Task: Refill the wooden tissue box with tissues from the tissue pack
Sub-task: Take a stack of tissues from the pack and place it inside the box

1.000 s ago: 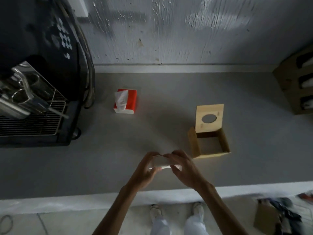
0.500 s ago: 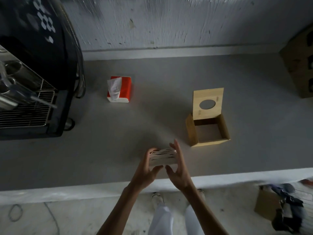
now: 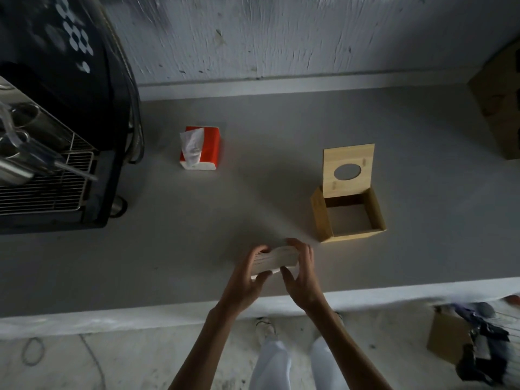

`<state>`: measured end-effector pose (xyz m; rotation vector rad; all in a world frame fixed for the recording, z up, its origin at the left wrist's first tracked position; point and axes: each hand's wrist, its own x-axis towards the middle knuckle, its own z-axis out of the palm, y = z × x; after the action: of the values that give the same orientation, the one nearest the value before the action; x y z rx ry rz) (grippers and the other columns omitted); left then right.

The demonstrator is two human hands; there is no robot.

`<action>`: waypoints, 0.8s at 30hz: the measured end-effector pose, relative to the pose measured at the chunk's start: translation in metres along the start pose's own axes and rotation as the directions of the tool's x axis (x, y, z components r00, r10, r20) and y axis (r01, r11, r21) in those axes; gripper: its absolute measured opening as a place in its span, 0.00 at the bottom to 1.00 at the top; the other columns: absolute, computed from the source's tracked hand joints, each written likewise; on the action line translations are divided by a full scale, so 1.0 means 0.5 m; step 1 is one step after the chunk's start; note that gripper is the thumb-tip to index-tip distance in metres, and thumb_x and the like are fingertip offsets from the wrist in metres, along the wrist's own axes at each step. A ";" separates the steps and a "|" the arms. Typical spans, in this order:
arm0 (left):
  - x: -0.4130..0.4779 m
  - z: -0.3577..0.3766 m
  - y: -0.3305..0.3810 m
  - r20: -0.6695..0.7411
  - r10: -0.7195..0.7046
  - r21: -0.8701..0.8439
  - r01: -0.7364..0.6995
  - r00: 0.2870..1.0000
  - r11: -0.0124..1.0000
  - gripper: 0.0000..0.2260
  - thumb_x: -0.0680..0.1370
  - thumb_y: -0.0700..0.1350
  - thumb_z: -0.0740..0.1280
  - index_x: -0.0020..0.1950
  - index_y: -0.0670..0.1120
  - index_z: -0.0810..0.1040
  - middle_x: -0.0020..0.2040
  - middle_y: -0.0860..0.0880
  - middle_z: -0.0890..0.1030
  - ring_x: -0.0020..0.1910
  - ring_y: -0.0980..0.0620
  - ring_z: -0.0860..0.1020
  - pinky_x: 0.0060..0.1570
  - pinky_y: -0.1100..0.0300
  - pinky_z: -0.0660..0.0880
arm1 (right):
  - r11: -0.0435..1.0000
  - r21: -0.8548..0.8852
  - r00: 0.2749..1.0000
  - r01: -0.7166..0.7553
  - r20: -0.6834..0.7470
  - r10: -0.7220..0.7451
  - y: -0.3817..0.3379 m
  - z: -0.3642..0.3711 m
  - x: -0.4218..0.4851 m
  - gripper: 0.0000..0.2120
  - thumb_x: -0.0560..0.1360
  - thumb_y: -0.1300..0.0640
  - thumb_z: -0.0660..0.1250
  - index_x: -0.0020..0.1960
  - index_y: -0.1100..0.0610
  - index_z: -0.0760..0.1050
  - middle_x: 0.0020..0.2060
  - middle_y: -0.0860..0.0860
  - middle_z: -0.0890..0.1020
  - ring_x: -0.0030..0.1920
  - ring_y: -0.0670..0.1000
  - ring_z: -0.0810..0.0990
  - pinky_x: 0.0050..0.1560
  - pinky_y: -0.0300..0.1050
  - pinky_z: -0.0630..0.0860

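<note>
A stack of white tissues is held between both my hands just above the grey counter near its front edge. My left hand grips the stack's left end, my right hand its right end. The wooden tissue box stands to the right and a little further back. It looks empty, and its lid with a round hole stands upright at the back. The red tissue pack lies at the back left, a white tissue sticking out of its top.
A black coffee machine with a metal drip grate fills the left side. The grey counter runs back to a white wall. A cardboard box sits at the far right. Below the counter edge I see my feet and clutter on the floor.
My hands have spread along the stack's ends, so the layered side of the tissues shows. The view has tilted down, shifting everything lower in the picture.
</note>
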<state>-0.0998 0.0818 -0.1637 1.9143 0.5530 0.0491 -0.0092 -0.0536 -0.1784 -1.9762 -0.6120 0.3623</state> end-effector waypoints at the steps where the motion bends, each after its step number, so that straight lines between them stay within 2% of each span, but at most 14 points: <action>1: 0.001 0.001 0.001 0.009 0.020 0.010 -0.020 1.000 1.000 0.22 0.76 0.47 0.69 0.64 0.64 0.65 0.62 0.54 0.77 0.61 0.59 0.76 0.59 0.64 0.73 | 1.000 -0.006 1.000 0.007 0.003 -0.007 0.001 -0.001 -0.001 0.34 0.68 0.70 0.68 0.67 0.49 0.60 0.58 0.50 0.69 0.61 0.43 0.69 0.57 0.42 0.78; 4: 0.003 0.009 0.001 -0.002 0.042 -0.011 -0.042 0.999 0.999 0.21 0.76 0.47 0.70 0.64 0.61 0.66 0.61 0.53 0.77 0.61 0.58 0.76 0.58 0.67 0.72 | 0.999 0.024 1.000 0.027 -0.003 -0.027 -0.002 0.002 -0.004 0.35 0.68 0.71 0.68 0.66 0.49 0.58 0.58 0.46 0.68 0.61 0.45 0.70 0.59 0.38 0.77; 6: 0.002 0.012 0.000 0.022 0.049 -0.023 -0.048 0.999 0.999 0.19 0.77 0.45 0.70 0.64 0.58 0.68 0.59 0.52 0.77 0.59 0.56 0.77 0.56 0.67 0.72 | 0.998 0.043 0.999 0.041 0.006 -0.041 -0.007 0.004 -0.005 0.33 0.68 0.72 0.68 0.66 0.51 0.58 0.57 0.44 0.69 0.59 0.45 0.72 0.56 0.41 0.79; 8: 0.002 0.015 -0.008 0.030 0.048 -0.029 -0.047 0.998 0.998 0.19 0.77 0.45 0.70 0.64 0.56 0.68 0.59 0.52 0.77 0.58 0.56 0.77 0.55 0.67 0.73 | 0.998 0.024 0.998 0.057 0.004 -0.057 -0.007 0.006 -0.004 0.33 0.69 0.71 0.69 0.66 0.53 0.58 0.56 0.48 0.70 0.57 0.48 0.73 0.54 0.42 0.79; 10: 0.000 0.015 -0.009 -0.004 0.027 -0.037 -0.027 1.000 0.999 0.20 0.77 0.47 0.70 0.65 0.57 0.66 0.61 0.53 0.76 0.60 0.60 0.76 0.58 0.68 0.72 | 0.997 -0.007 0.997 0.076 -0.004 -0.076 -0.006 0.004 -0.008 0.35 0.68 0.70 0.70 0.68 0.54 0.57 0.59 0.51 0.69 0.59 0.48 0.71 0.59 0.36 0.75; 13: 0.003 0.018 -0.009 -0.009 0.005 -0.036 -0.006 1.000 0.999 0.18 0.78 0.48 0.68 0.62 0.62 0.65 0.58 0.55 0.76 0.57 0.64 0.75 0.56 0.69 0.72 | 0.997 -0.031 0.997 0.068 -0.021 -0.069 -0.011 0.009 -0.008 0.34 0.69 0.68 0.70 0.68 0.53 0.57 0.59 0.56 0.70 0.58 0.49 0.71 0.59 0.32 0.73; 17: 0.004 0.006 -0.011 0.036 -0.038 -0.040 0.040 0.999 0.998 0.18 0.79 0.45 0.66 0.64 0.56 0.63 0.58 0.54 0.75 0.56 0.64 0.75 0.54 0.70 0.71 | 0.988 -0.088 0.992 0.128 -0.010 -0.129 -0.010 0.002 -0.001 0.30 0.70 0.71 0.68 0.64 0.53 0.58 0.55 0.61 0.70 0.54 0.53 0.73 0.53 0.38 0.77; 19: 0.007 -0.003 -0.014 0.070 -0.044 -0.012 0.045 0.997 0.999 0.17 0.80 0.44 0.64 0.65 0.52 0.62 0.59 0.51 0.74 0.56 0.57 0.75 0.53 0.71 0.71 | 0.978 -0.127 0.987 0.163 0.019 -0.162 -0.004 -0.011 0.003 0.31 0.70 0.75 0.66 0.64 0.55 0.58 0.55 0.61 0.70 0.55 0.52 0.71 0.52 0.42 0.77; 21: 0.008 -0.010 -0.012 0.063 -0.015 -0.001 0.015 0.998 1.000 0.16 0.79 0.45 0.65 0.65 0.49 0.65 0.58 0.49 0.76 0.55 0.53 0.76 0.52 0.65 0.73 | 0.986 -0.108 0.991 0.129 0.039 -0.126 0.005 -0.022 -0.001 0.32 0.70 0.76 0.67 0.65 0.55 0.58 0.56 0.59 0.70 0.56 0.51 0.71 0.56 0.40 0.76; 24: 0.006 -0.004 -0.005 0.072 0.001 -0.041 0.002 0.997 0.999 0.15 0.78 0.52 0.64 0.63 0.54 0.66 0.56 0.51 0.77 0.54 0.56 0.78 0.52 0.61 0.76 | 0.999 -0.037 1.000 0.001 0.017 -0.001 0.015 -0.026 -0.009 0.27 0.72 0.71 0.68 0.66 0.57 0.60 0.57 0.53 0.71 0.55 0.49 0.73 0.56 0.43 0.77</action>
<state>-0.0986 0.0855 -0.1657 1.8682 0.5010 -0.0087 -0.0044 -0.0686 -0.1791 -2.0101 -0.6346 0.3694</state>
